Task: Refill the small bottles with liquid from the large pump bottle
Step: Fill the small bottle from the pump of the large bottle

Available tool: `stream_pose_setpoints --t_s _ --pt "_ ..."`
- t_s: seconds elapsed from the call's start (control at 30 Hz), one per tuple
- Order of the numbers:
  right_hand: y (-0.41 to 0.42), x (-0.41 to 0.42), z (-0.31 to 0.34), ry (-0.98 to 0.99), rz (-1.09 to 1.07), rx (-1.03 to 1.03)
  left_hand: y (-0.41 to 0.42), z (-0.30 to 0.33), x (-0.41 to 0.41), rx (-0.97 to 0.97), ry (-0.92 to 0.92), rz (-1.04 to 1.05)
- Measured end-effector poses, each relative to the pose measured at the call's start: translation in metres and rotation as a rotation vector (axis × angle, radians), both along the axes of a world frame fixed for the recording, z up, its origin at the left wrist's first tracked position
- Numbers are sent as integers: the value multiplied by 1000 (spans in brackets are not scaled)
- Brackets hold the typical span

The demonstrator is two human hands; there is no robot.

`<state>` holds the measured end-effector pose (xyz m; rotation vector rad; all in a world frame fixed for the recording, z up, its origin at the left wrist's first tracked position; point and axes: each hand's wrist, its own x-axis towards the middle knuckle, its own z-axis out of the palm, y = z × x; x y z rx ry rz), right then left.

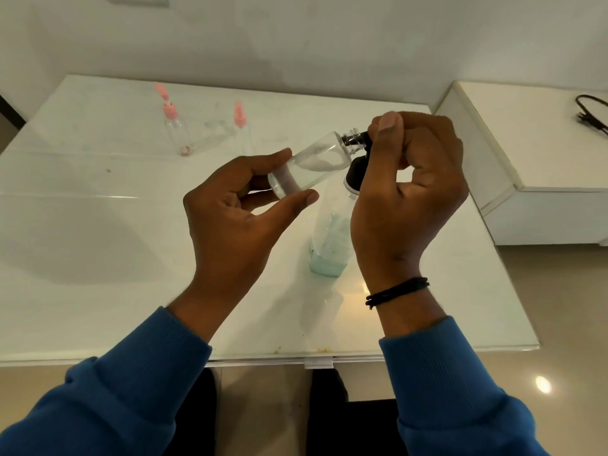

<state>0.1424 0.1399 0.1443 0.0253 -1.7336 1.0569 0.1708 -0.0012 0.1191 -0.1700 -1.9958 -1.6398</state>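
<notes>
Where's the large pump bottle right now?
Head view, right of centre: the large pump bottle stands on the table, partly behind the right hand, just below the small bottle.

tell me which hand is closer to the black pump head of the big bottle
Right. The right hand is curled over the black pump head, covering most of it. The left hand sits off to its left, gripping the base of the tilted small bottle.

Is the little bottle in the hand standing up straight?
No, the left hand holds the little bottle tilted on its side, its neck at the black pump.
</notes>
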Motion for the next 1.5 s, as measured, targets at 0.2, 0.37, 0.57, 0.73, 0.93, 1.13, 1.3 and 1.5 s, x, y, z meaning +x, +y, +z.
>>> stream_pose_setpoints --t_s 0.2,0.37,0.57,0.73,0.93,1.13,1.3,1.5 --pt "0 1 2 -3 -42 9 0 1 1 -1 7 3" --pt "1 -1 0 3 -12 7 -1 -1 0 6 -1 -5" --pt "3 -2 5 -12 -3 12 1 2 1 10 8 -4" --pt "2 -1 -3 -18 21 1 -1 -1 0 -1 -2 4" --pt "4 -4 4 -9 -6 8 1 1 1 14 -1 -2" --pt "1 -1 -6 -8 26 -16 -1 -1 0 -6 0 5" --pt "4 -4 2 18 7 9 1 0 0 15 5 -6" --pt "0 -1 -8 21 22 -9 -1 -1 0 8 2 0"
